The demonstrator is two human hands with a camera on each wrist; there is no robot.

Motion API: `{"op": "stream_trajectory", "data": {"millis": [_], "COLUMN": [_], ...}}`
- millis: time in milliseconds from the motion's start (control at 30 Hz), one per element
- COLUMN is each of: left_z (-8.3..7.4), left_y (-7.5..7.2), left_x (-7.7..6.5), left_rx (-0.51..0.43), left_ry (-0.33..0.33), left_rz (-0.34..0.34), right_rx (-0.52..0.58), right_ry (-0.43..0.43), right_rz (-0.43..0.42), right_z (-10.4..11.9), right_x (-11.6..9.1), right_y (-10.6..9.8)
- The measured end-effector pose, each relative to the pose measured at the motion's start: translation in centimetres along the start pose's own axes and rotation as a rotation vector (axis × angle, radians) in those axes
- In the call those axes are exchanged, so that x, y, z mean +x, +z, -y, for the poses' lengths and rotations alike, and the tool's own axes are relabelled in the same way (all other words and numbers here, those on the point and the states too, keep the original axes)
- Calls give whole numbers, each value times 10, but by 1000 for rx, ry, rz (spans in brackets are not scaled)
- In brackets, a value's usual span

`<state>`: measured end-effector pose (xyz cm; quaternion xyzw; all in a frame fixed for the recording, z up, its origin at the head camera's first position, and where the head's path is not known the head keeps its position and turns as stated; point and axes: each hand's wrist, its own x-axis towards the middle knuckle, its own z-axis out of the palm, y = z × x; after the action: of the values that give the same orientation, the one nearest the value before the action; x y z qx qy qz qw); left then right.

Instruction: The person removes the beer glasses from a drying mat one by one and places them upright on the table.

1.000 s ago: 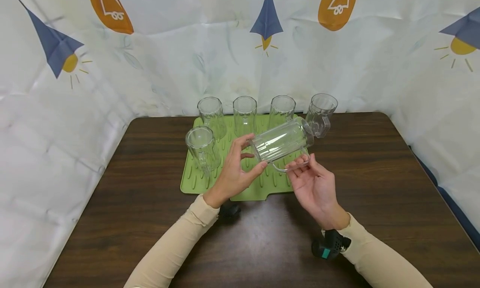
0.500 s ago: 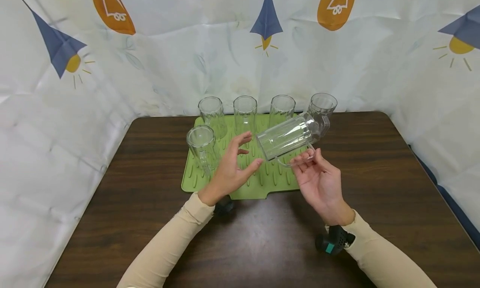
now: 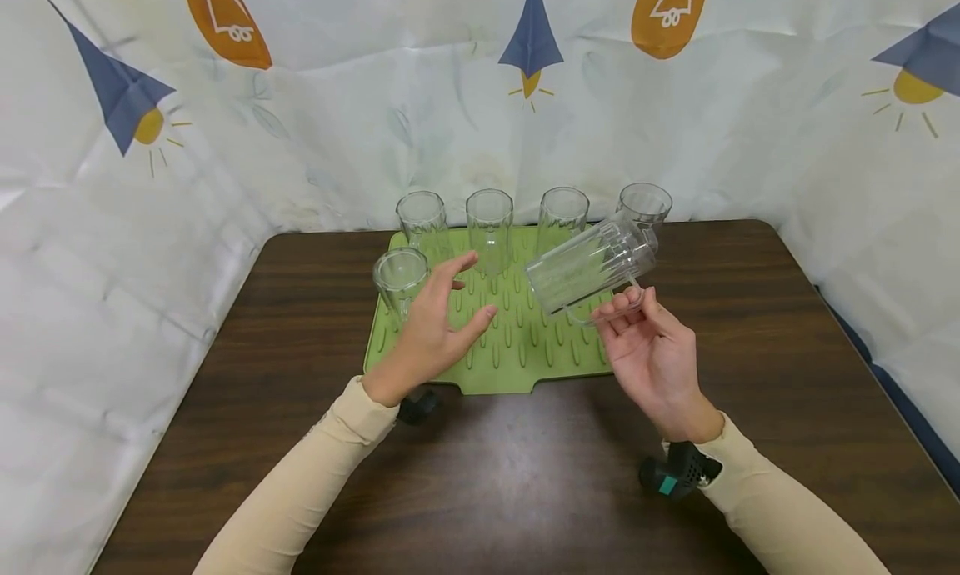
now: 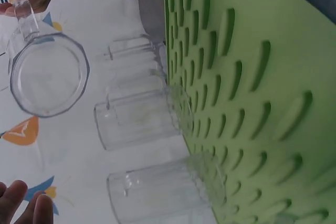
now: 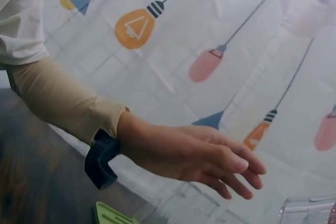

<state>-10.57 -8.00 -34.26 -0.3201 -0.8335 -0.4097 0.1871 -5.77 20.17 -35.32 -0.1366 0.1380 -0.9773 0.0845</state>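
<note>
Pinched a clear mug [image 3: 588, 265] by its handle [image 4: 27, 22] between the thumb and fingers of the right hand [image 3: 651, 367]. Held it tipped over, aslant in the air above the right part of a green mat [image 3: 495, 381], well apart from mat and bench [image 3: 525, 492]. Held the left hand [image 3: 423, 333] spread, with thumb and fingers apart, over the left part of the mat, covering part of a front-left mug [image 3: 399, 273] in the head view. Saw a left rear mug [image 3: 422, 217], a middle rear mug [image 3: 489, 225] and a right rear mug [image 3: 562, 212] upright in a row along the mat's back. Saw an outer mug [image 3: 647, 202] farther right, partly behind the tipped one; could not tell whether on mat or bench. Noted a printed curtain [image 3: 330, 142] behind, a left sleeve [image 3: 300, 483], a right sleeve [image 3: 787, 500], and a dark device [image 3: 678, 471] at the right wrist.
</note>
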Motion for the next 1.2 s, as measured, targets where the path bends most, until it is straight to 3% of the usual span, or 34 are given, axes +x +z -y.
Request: {"op": "stream_trajectory", "data": {"millis": [167,600,933,1067,1200], "left_z": [0,13,26,30,33], "left_y": [-16,-61,-90,-99,-107], "left_x": [0,-7,-22,-27,-32], "left_rx": [116,335,454,466,474], "left_ry": [8,31,-36,-42,-94], "left_rz": [-5,60,84,70,92], "right_rx": [-27,-92,-199,-192,-169], "right_ry": [-13,-50,-109,-115,-122], "right_rz": [26,54,17,27,37], "right_z": [5,20,36,42,48], "right_x": [0,1,2,2,2], "right_y": [1,10,17,18,19]}}
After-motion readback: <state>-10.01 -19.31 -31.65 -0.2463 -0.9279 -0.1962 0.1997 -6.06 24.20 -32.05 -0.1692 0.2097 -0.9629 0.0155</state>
